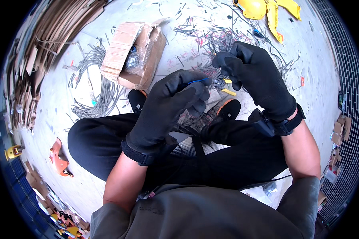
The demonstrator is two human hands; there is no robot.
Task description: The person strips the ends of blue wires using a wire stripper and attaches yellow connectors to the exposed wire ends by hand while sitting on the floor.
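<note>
My left hand (pixel 167 104), in a black glove, is raised in front of me with its fingers curled. Between its thumb and forefinger is pinched a short blue wire (pixel 198 81). My right hand (pixel 261 75), gloved the same way, is held up to the right and apart from the left, thumb and fingers pressed together. Whatever may be in its grip is too small or hidden to name. Below and between the hands, two yellow strips like tool handles (pixel 229 92) lie by a heap of grey cable offcuts (pixel 223 42).
An open cardboard box (pixel 121 51) holding clear plastic wrap stands ahead left, beside a coil of grey cables (pixel 101 93). Stacked flat cardboard (pixel 48 47) lines the far left. Yellow plastic parts (pixel 253 8) lie far right, an orange piece (pixel 59 158) near my left knee.
</note>
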